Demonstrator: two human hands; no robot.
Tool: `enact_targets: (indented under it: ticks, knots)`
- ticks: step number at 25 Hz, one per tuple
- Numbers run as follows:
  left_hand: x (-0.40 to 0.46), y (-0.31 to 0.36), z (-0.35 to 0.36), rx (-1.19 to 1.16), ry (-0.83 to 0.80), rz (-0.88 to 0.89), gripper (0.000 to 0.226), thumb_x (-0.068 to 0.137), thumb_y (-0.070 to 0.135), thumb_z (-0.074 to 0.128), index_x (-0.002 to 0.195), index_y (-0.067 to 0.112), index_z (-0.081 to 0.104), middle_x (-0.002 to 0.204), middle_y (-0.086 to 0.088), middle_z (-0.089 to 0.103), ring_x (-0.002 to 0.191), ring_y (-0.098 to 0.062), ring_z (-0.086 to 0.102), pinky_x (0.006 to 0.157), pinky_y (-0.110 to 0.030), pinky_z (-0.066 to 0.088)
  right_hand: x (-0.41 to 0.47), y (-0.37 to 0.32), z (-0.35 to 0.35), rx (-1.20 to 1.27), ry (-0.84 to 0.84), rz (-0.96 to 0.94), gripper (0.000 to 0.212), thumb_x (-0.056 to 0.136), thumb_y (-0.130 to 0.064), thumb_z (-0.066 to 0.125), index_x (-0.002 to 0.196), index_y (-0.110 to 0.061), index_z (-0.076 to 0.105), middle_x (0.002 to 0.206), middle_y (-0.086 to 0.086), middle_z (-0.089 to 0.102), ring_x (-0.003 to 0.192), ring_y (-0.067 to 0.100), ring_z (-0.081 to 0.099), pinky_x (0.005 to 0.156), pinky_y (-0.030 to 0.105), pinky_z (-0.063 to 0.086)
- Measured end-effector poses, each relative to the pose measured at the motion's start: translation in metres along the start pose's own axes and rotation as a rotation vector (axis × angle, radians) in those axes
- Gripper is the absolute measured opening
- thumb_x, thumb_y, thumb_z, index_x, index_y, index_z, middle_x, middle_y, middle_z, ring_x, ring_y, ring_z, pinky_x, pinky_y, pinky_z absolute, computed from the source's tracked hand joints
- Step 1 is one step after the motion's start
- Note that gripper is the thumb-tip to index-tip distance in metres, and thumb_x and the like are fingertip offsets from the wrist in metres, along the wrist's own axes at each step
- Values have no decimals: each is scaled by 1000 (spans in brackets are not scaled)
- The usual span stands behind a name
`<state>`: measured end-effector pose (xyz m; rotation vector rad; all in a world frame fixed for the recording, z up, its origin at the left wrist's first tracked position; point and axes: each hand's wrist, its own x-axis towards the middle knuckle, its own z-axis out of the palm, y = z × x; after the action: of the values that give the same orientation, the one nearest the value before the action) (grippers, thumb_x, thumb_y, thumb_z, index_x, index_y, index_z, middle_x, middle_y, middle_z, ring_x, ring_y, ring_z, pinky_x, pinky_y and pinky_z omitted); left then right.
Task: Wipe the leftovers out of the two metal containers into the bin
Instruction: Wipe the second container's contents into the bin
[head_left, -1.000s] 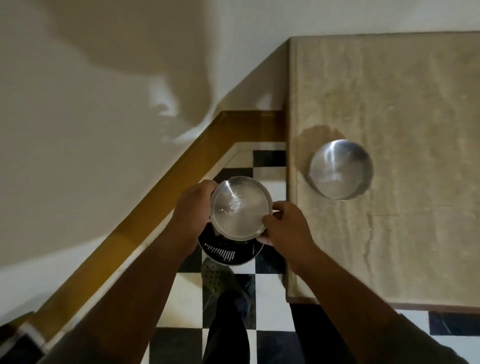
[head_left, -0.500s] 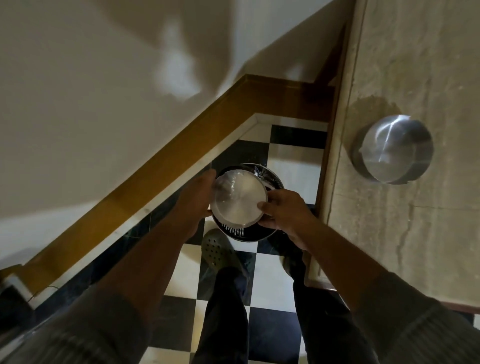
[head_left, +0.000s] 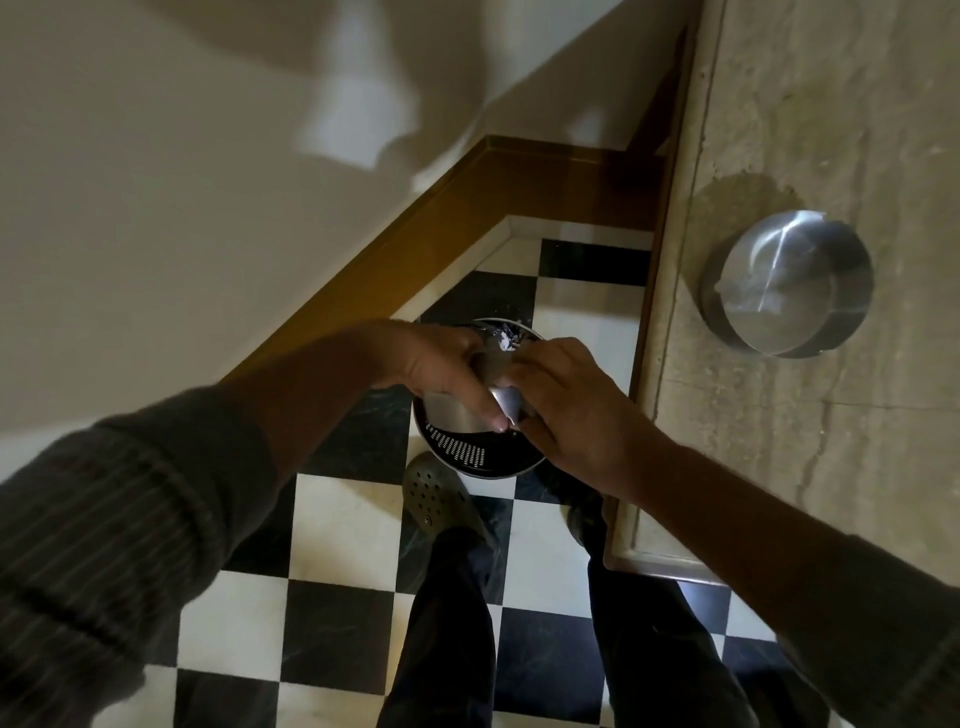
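Observation:
I hold a round metal container (head_left: 457, 413) tipped on its side over the bin (head_left: 483, 457), a round black perforated bin on the floor. My left hand (head_left: 441, 369) grips its left wall and my right hand (head_left: 566, 410) grips its right side; both hands hide most of it. Pale scraps (head_left: 504, 338) show at the bin's far rim. A second metal container (head_left: 784, 283) sits mouth-up on the stone counter (head_left: 831, 130) at the right, apart from both hands.
The bin stands in a corner between a wooden skirting board (head_left: 415, 260) and the counter's edge (head_left: 644, 364). My legs and a perforated clog (head_left: 436, 499) stand on the black-and-white checkered floor just behind the bin.
The container was held mouth-up above the bin; it is now tipped over with its mouth away from me, lower and closer to the bin. The view has shifted left and down.

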<state>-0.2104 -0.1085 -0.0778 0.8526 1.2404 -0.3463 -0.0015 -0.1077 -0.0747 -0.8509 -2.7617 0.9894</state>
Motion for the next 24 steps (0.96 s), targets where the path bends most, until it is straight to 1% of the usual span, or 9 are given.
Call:
enact_targets:
  ticks: [3, 5, 8, 13, 17, 18, 21, 22, 24]
  knots:
    - [13, -13, 23, 66, 246, 94, 115, 50, 56, 87, 148, 26, 35, 141, -1, 51, 127, -27, 51, 104, -47, 49, -14, 3, 11, -142, -9, -17, 33, 84, -18, 65, 115, -6, 64, 116, 15, 66, 110, 27, 53, 94, 34, 46]
    - [18, -24, 35, 308, 506, 166, 134, 43, 72, 77, 154, 17, 27, 150, -9, 44, 135, -32, 44, 110, -50, 41, -22, 3, 16, -181, -67, 48, 47, 80, -19, 75, 123, -6, 61, 122, 16, 65, 114, 30, 55, 94, 39, 52]
    - [28, -45, 45, 574, 785, 331, 134, 49, 78, 70, 149, -2, 32, 144, -26, 49, 127, -44, 50, 104, -62, 42, -28, 4, 2, -151, -44, 78, 63, 86, -28, 69, 139, -2, 49, 140, 21, 55, 134, 37, 48, 108, 50, 47]
    - [33, -53, 54, 464, 782, 367, 141, 48, 61, 90, 155, 0, 22, 154, -23, 37, 137, -39, 39, 106, -53, 43, -21, -8, -48, -83, 243, -12, 83, 91, -46, 63, 142, 9, 27, 152, 39, 26, 149, 42, 12, 124, 51, 18]
    - [42, -60, 63, 449, 848, 431, 141, 50, 64, 89, 156, 2, 19, 155, -22, 36, 138, -38, 39, 105, -51, 44, -14, -20, -53, -209, 381, -85, 99, 84, -62, 60, 137, 13, 22, 144, 45, 16, 143, 39, 5, 124, 52, 7]
    - [43, -60, 67, 411, 878, 458, 137, 52, 63, 88, 154, 1, 22, 153, -22, 38, 137, -37, 39, 106, -47, 42, -17, -15, -36, -265, 289, -73, 105, 81, -70, 55, 140, 10, 20, 147, 40, 14, 145, 38, 3, 124, 53, 7]
    - [46, -61, 75, 436, 891, 476, 125, 58, 70, 72, 151, -3, 30, 149, -25, 43, 133, -38, 42, 105, -41, 39, -31, 2, 24, -405, -348, -60, 129, 68, -85, 58, 154, -3, 9, 163, 27, 4, 152, 42, 1, 123, 60, 17]
    - [49, -65, 79, 465, 873, 464, 125, 58, 72, 67, 150, -3, 29, 149, -27, 44, 133, -39, 43, 106, -43, 40, -36, 8, 35, -390, -445, -58, 130, 68, -85, 57, 156, -3, 7, 166, 23, 3, 153, 40, 2, 123, 58, 20]
    - [55, -75, 83, 468, 880, 451, 125, 58, 73, 66, 149, -3, 26, 149, -28, 44, 134, -40, 43, 109, -43, 36, -32, 11, 35, -325, -367, -4, 126, 72, -83, 54, 156, -3, 3, 165, 21, -2, 153, 35, -3, 125, 50, 9]
